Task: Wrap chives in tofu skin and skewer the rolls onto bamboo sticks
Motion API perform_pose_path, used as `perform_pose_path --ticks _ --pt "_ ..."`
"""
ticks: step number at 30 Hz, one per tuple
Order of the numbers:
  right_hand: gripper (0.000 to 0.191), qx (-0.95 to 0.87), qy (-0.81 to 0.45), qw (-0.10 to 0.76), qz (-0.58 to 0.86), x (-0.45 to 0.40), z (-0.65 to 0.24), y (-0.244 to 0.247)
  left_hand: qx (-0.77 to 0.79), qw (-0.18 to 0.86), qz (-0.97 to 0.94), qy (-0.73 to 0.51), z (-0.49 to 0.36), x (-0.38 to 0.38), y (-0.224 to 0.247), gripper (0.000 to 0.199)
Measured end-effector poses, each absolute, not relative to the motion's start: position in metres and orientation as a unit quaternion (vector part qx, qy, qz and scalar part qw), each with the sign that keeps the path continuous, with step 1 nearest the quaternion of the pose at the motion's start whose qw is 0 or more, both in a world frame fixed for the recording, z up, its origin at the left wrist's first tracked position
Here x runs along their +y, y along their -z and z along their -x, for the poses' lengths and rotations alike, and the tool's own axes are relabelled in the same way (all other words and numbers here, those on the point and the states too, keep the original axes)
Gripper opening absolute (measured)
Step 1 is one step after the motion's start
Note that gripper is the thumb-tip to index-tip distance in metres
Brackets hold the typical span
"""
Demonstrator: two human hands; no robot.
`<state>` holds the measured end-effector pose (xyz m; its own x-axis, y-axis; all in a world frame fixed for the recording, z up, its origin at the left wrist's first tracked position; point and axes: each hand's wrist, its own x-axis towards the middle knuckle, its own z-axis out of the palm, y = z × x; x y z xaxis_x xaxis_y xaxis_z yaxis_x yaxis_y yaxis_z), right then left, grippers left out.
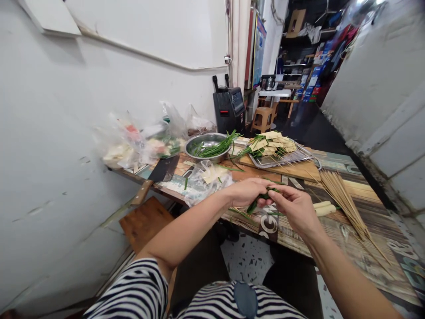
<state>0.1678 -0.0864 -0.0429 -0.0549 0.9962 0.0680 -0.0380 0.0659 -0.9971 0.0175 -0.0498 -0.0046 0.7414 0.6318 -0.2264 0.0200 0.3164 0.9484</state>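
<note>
Over the table's near edge, my left hand [250, 192] and my right hand [295, 206] meet around a small bundle of green chives [255, 204]. Fingers of both hands are closed on it. Just right of my right hand lie pale rolls [324, 208], beside a fan of thin wooden skewers [343, 199]. A metal bowl [212, 155] holds long loose chives [217, 148]. On a metal tray [292, 158] are piled pale sheets with greens and skewers [274, 144]. A plastic bag [207, 181] with pale sheets is left of my left hand.
A cleaver [164, 168] lies at the table's left edge, its handle sticking out. Filled plastic bags [133, 141] stand against the wall. The tray rests on a wooden board [305, 170]. Behind is a black speaker [229, 108]. A wooden stool [146, 223] stands below left.
</note>
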Motion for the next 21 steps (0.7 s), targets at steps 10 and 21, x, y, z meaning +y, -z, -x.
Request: perform_pose_path --ticks 10,21 --pt "0.031 -0.548 -0.523 0.476 0.446 -0.088 -0.177 0.045 0.274 0.766 -0.557 -0.169 -0.011 -0.053 0.004 0.009" --pt "0.028 -0.591 -0.448 0.510 0.436 -0.059 -0.178 0.024 0.314 0.543 -0.751 -0.208 0.001 -0.040 -0.008 0.029"
